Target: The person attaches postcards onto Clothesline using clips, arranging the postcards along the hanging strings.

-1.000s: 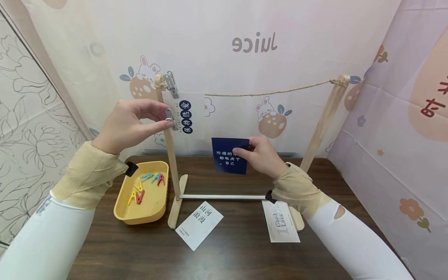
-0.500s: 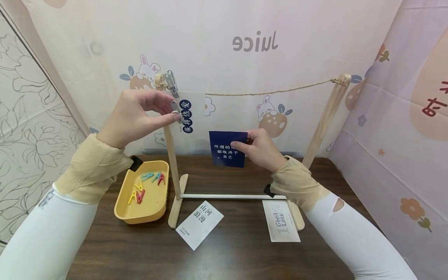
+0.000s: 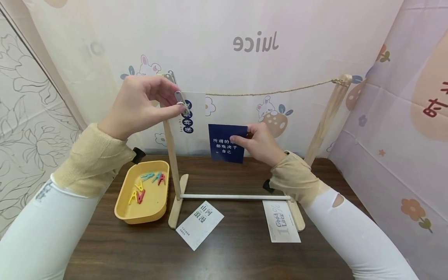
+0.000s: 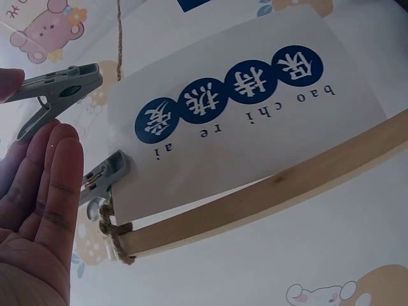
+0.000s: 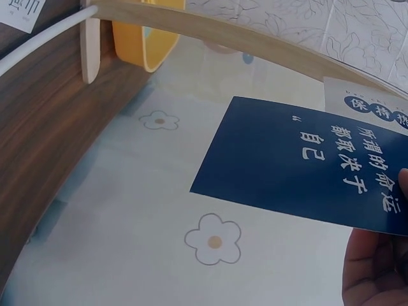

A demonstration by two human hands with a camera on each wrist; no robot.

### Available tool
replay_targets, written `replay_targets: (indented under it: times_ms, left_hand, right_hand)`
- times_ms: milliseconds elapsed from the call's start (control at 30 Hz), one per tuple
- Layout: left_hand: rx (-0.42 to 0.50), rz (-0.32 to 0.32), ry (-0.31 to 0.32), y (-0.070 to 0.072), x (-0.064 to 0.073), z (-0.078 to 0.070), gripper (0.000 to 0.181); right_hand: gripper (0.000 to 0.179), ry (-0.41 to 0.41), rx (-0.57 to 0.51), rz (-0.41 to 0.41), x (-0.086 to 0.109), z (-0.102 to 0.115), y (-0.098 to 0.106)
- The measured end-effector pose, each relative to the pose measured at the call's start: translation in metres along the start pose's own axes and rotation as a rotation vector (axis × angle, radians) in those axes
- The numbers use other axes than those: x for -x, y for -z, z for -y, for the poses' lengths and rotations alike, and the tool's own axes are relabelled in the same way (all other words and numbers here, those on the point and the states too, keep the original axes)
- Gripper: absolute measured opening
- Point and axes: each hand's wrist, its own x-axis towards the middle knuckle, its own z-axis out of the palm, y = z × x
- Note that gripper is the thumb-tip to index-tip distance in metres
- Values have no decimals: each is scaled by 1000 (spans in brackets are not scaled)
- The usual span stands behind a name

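Between thumb and fingers my left hand (image 3: pixel 150 99) pinches a grey clothespin (image 4: pixel 60 89), held in front of a white card (image 3: pixel 196 116) with blue round characters. That card hangs from the twine (image 3: pixel 255 94) by another grey clothespin (image 4: pixel 105 173) at its upper left corner, beside the left wooden post (image 3: pixel 171 151). My right hand (image 3: pixel 264 143) grips a dark blue card (image 3: pixel 226 149) with white characters by its right edge, below the twine and right of the hanging card. In the right wrist view the blue card (image 5: pixel 287 166) overlaps the white one.
A yellow basin (image 3: pixel 120 206) at the left holds several small coloured clothespins (image 3: pixel 140 196). Two pale cards lie on the table: one white card (image 3: pixel 199 225) near the left foot, one "Good Luck" card (image 3: pixel 281 223) by the right foot. A white rod (image 3: pixel 231 197) joins the posts.
My left hand has risen and moved right with the clothespin, now overlapping the hanging card's upper left. My right hand has lifted the blue card a little.
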Motion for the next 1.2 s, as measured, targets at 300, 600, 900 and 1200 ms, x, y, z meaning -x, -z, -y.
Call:
replay_targets:
  times_ms: [300,600,900,1200]
  left_hand:
    - [-19,20,25,1,-12,-8,23]
    - [-28,31,73,0,-21,-17,25]
    - [-69,51,46,-3,-31,-25,23]
    - [-119,60,72,-4,-36,-28,24]
  right_hand:
    - [17,12,5,-8,-5,4,0]
    - [18,4,-21,-6,-11,9,3]
    - [20,-34,-6,-15,-17,14,6]
    - [22,-58,55,-30,-22,24,9]
